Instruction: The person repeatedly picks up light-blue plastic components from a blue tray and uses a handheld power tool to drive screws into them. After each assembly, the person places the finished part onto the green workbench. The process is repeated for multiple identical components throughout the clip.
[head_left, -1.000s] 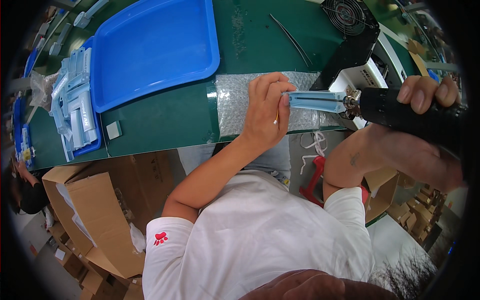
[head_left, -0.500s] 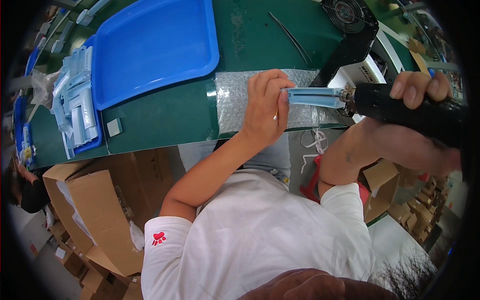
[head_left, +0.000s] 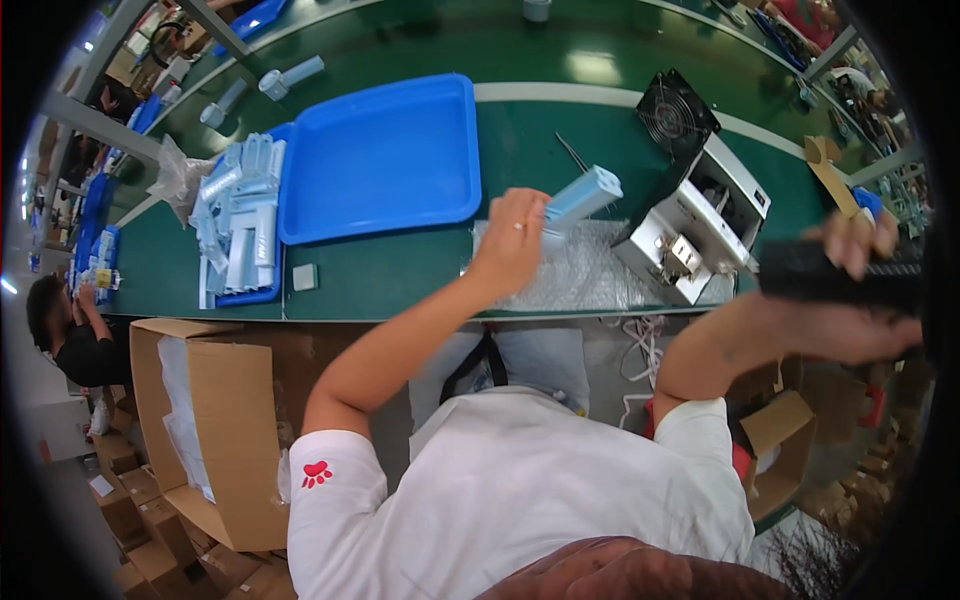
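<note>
Tray (head_left: 380,160), big blue one on the green worktop (head_left: 385,280) – all places go off it. Piece in work: light-blue handle-like part (head_left: 582,200), just right of tray, tilted, far end up and to the right. Left hand (head_left: 512,245) has its fingers wrapped round the near end, so that grip is closed on it. Right hand (head_left: 855,250), far right of tray and blurred, is curled round a black tool (head_left: 815,272), driver-like. Tool and part are apart.

Step, my read: part held in 1 hand, tool in the other, not engaged. Next move calls for a steady left grip and, if the 2 are to meet, lining up the part's end with the tool's nose.

Containers: smaller blue tray (head_left: 262,297) just left of tray, loosely heaped with light-blue pieces (head_left: 240,225). Large open carton (head_left: 235,420) below-left of tray, off the worktop – white liner (head_left: 180,400) inside. Smaller open carton (head_left: 778,420), lower right of tray; something pale inside, can't tell what. Silver housing (head_left: 690,225), right of tray, open; internals too small to identify.
</note>
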